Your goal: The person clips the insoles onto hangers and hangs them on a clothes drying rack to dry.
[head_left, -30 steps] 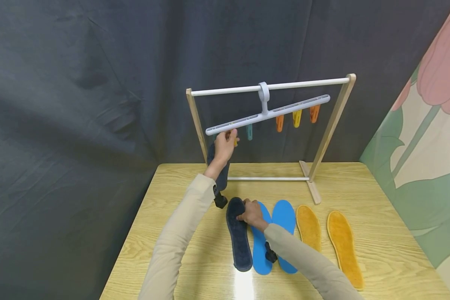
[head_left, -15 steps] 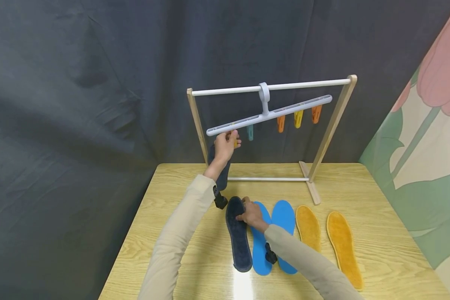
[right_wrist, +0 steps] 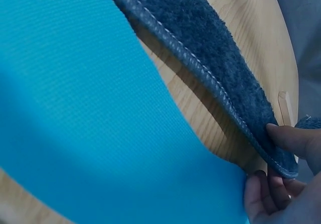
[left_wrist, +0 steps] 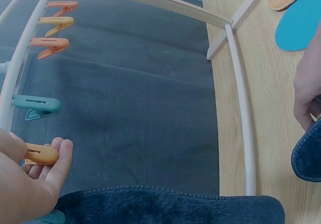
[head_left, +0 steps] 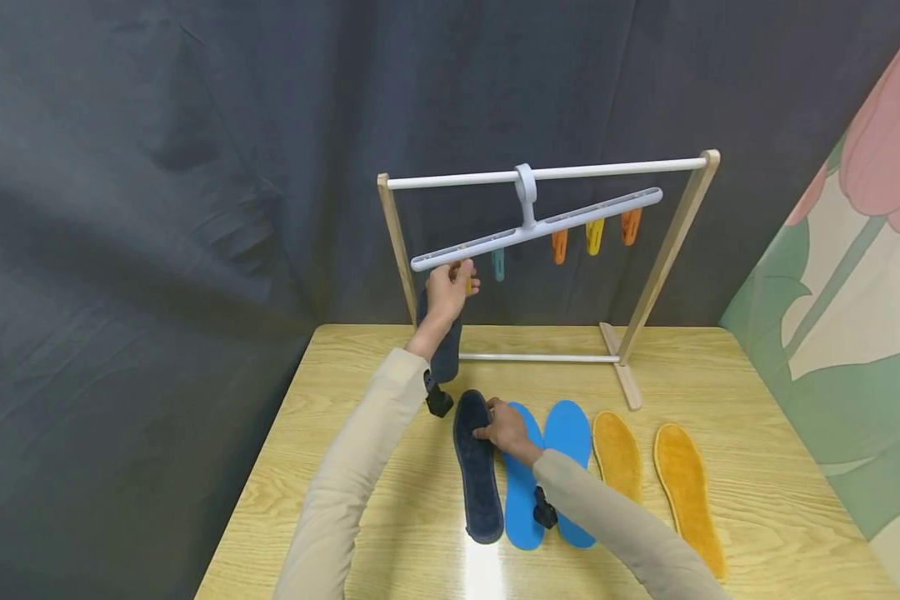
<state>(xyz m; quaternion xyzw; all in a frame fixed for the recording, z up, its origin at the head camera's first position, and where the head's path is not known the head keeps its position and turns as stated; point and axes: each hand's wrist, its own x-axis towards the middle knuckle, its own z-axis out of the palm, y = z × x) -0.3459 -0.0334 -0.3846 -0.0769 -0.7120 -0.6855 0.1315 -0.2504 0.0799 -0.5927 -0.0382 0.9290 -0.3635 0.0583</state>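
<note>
My left hand (head_left: 447, 296) is up at the left end of a pale hanger bar (head_left: 487, 243). Its thumb and fingers pinch a yellow clothespin (left_wrist: 42, 154). Beside that hand a dark blue fleecy insole (head_left: 447, 358) hangs from the bar; a teal clothespin (left_wrist: 52, 217) shows at its top, mostly behind the hand. Down at the table, my right hand (head_left: 508, 429) pinches the rim of a second dark blue insole (head_left: 482, 492) near its far end, thumb on top and fingers beneath. In the right wrist view that end looks lifted off the wood.
Two blue insoles (head_left: 567, 433) and two orange insoles (head_left: 690, 500) lie in a row to the right. A wooden stand (head_left: 663, 258) with a white rail (head_left: 607, 169) carries the hanger. Further clothespins, teal (head_left: 498, 265), orange (head_left: 559, 247) and yellow (head_left: 594, 237), hang along the bar.
The far end of the insole in my right hand has risen very slightly. My left hand stays at the yellow clothespin, and the hanging insole has barely shifted.
</note>
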